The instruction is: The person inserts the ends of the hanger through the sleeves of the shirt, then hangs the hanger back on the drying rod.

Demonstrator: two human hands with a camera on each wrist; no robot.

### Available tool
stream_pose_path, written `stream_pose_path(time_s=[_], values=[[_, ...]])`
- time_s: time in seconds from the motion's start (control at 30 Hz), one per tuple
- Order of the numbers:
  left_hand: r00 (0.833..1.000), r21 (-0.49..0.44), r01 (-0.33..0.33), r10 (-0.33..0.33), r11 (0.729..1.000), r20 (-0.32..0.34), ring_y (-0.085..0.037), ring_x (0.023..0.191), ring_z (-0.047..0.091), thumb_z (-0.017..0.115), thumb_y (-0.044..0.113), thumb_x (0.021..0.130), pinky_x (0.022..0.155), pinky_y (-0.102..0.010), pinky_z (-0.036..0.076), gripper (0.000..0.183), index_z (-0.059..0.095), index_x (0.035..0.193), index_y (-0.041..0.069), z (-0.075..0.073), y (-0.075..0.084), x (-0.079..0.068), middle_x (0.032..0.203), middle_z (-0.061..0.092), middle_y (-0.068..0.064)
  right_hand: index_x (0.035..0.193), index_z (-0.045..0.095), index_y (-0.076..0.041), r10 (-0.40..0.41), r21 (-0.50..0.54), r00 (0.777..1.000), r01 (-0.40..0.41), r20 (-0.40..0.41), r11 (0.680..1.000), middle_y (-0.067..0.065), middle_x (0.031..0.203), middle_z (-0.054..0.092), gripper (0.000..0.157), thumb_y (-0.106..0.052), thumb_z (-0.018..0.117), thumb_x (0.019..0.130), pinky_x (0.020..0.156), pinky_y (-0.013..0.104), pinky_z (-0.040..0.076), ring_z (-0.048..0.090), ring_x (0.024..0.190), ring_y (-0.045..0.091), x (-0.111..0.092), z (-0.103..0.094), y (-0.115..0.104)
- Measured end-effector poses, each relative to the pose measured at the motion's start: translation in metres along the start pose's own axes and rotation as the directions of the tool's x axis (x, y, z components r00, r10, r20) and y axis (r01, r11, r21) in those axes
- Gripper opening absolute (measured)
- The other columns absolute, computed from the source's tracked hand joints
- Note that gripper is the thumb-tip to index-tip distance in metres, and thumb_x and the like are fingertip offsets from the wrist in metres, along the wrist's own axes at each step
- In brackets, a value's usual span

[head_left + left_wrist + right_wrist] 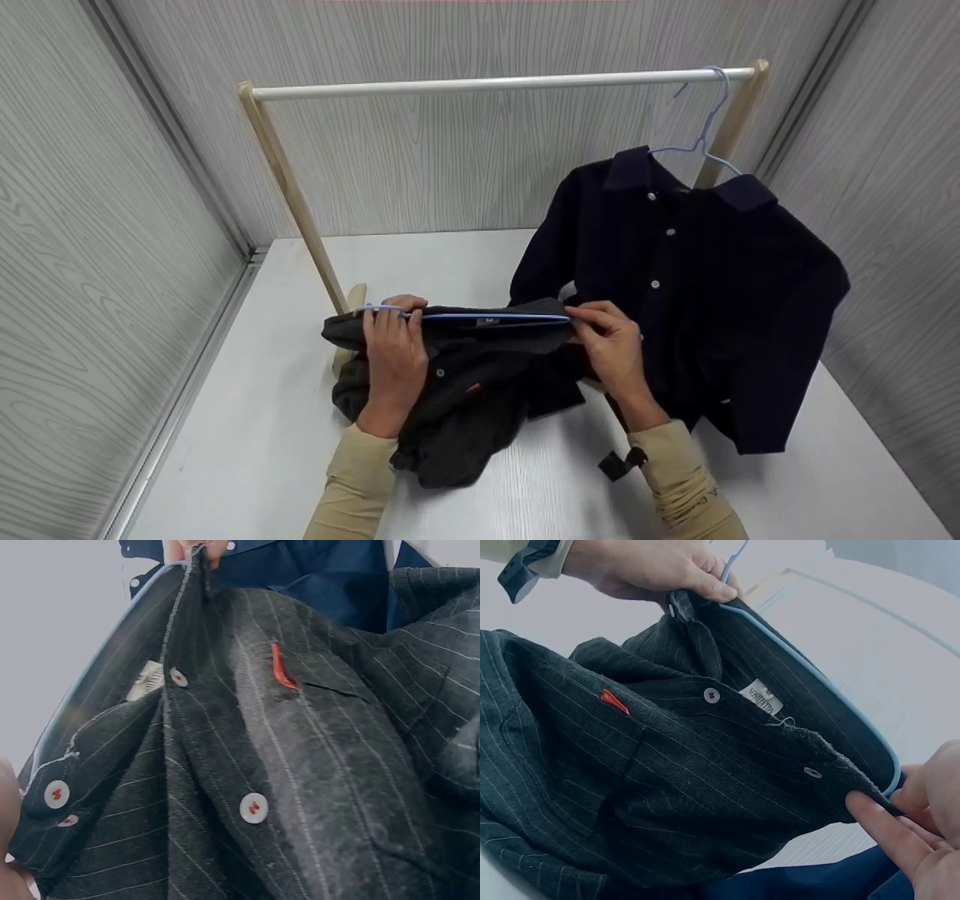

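Note:
A dark grey pinstriped shirt (469, 409) with white buttons and a small red tab (281, 667) bunches over the table in front of me. Inside its opening runs a light blue hanger (817, 679), with a white label (762, 697) beside it. My left hand (394, 356) grips the shirt together with the hanger near its hook. At the hanger's other end, my right hand (611, 345) pinches the edge of the shirt, thumb and fingers right by the hanger's corner (891, 784). The lower part of the shirt hangs in loose folds.
A navy shirt (682, 330) hangs at the right from a blue hanger (701, 142) on the rack's white rail (465, 86). Wooden posts (292, 199) support the rail over the white table (240, 420). Pale wood-grain panels (450, 165) enclose the back and sides.

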State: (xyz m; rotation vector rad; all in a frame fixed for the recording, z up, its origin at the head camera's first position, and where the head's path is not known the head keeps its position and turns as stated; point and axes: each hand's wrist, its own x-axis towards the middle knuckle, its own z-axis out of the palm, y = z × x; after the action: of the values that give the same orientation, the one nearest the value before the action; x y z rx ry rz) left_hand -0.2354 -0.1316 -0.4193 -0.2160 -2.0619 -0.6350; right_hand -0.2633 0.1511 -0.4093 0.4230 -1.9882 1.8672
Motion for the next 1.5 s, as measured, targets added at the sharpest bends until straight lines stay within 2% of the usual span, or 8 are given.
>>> stream_pose_path(time_s=[0.27, 0.47, 0.73, 0.97, 1.07, 1.23, 1.4, 1.5], values=[[0.998, 0.033, -0.032, 0.033, 0.999, -0.050, -0.028, 0.110, 0.059, 0.050, 0.010, 0.102, 0.110, -0.064, 0.030, 0.018, 0.063, 0.111, 0.002, 0.001, 0.002, 0.004, 0.110, 0.064, -0.010, 0.099, 0.076, 0.005, -0.107, -0.126, 0.994, 0.107, 0.005, 0.986, 0.021, 0.097, 0.067, 0.016, 0.009, 0.066, 0.088, 0.067, 0.021, 0.057, 0.066, 0.082, 0.017, 0.001, -0.003, -0.015], [0.997, 0.006, -0.062, 0.062, 0.998, -0.054, -0.027, 0.107, 0.059, 0.053, 0.012, 0.102, 0.101, -0.052, 0.038, 0.017, 0.063, 0.113, 0.005, 0.001, 0.003, 0.004, 0.113, 0.065, -0.008, 0.097, 0.076, 0.004, -0.086, -0.114, 0.996, 0.086, 0.008, 0.990, 0.021, 0.095, 0.068, 0.015, 0.009, 0.065, 0.088, 0.066, 0.018, 0.055, 0.066, 0.077, 0.015, 0.003, -0.005, -0.026], [0.994, -0.071, -0.101, 0.097, 0.992, -0.059, -0.026, 0.101, 0.061, 0.061, 0.014, 0.098, 0.084, -0.043, 0.041, 0.015, 0.066, 0.109, 0.005, -0.001, 0.002, 0.003, 0.108, 0.069, -0.006, 0.102, 0.072, 0.005, -0.023, -0.111, 0.995, 0.035, 0.100, 0.993, 0.018, 0.094, 0.065, 0.014, 0.005, 0.066, 0.089, 0.069, 0.023, 0.056, 0.065, 0.077, 0.026, 0.004, -0.003, -0.034], [0.994, -0.111, -0.093, 0.086, 0.989, -0.068, -0.027, 0.100, 0.062, 0.062, 0.013, 0.097, 0.086, -0.044, 0.044, 0.012, 0.067, 0.103, 0.004, -0.002, 0.002, 0.004, 0.105, 0.069, -0.007, 0.102, 0.070, 0.007, -0.109, -0.103, 0.980, 0.127, 0.168, 0.987, 0.020, 0.098, 0.065, 0.013, 0.004, 0.067, 0.090, 0.074, 0.020, 0.053, 0.064, 0.084, 0.017, -0.001, 0.004, -0.028], [0.996, -0.124, -0.080, 0.074, 0.989, -0.058, -0.026, 0.101, 0.063, 0.061, 0.014, 0.098, 0.087, -0.043, 0.043, 0.014, 0.068, 0.105, 0.004, -0.002, 0.003, 0.004, 0.106, 0.069, -0.006, 0.101, 0.070, 0.006, -0.254, -0.107, 0.950, 0.276, 0.181, 0.955, 0.018, 0.097, 0.065, 0.013, 0.007, 0.066, 0.089, 0.076, 0.019, 0.053, 0.064, 0.084, 0.018, -0.002, 0.011, -0.021], [0.996, -0.108, -0.075, 0.070, 0.991, -0.047, -0.025, 0.102, 0.062, 0.060, 0.015, 0.099, 0.088, -0.043, 0.044, 0.015, 0.068, 0.106, 0.005, -0.003, 0.007, 0.005, 0.107, 0.069, -0.006, 0.100, 0.072, -0.001, -0.479, -0.165, 0.847, 0.519, 0.230, 0.839, 0.010, 0.094, 0.068, 0.016, 0.008, 0.066, 0.088, 0.081, 0.019, 0.051, 0.065, 0.085, 0.017, -0.003, 0.027, -0.015], [0.993, -0.083, -0.104, 0.099, 0.991, -0.056, -0.025, 0.101, 0.063, 0.060, 0.014, 0.098, 0.087, -0.043, 0.045, 0.014, 0.068, 0.105, 0.005, -0.003, 0.010, 0.006, 0.105, 0.070, -0.005, 0.101, 0.072, -0.002, -0.551, -0.183, 0.777, 0.615, 0.304, 0.767, 0.009, 0.100, 0.070, 0.017, 0.008, 0.064, 0.090, 0.084, 0.022, 0.053, 0.067, 0.091, 0.019, -0.003, 0.042, -0.014], [0.992, -0.082, -0.113, 0.108, 0.990, -0.062, -0.025, 0.100, 0.063, 0.061, 0.014, 0.098, 0.087, -0.044, 0.045, 0.012, 0.068, 0.104, 0.005, -0.004, 0.011, 0.006, 0.104, 0.069, -0.005, 0.101, 0.072, -0.001, -0.567, -0.236, 0.757, 0.645, 0.323, 0.727, 0.011, 0.105, 0.069, 0.016, 0.007, 0.063, 0.091, 0.089, 0.026, 0.053, 0.067, 0.099, 0.022, -0.001, 0.049, -0.011]])
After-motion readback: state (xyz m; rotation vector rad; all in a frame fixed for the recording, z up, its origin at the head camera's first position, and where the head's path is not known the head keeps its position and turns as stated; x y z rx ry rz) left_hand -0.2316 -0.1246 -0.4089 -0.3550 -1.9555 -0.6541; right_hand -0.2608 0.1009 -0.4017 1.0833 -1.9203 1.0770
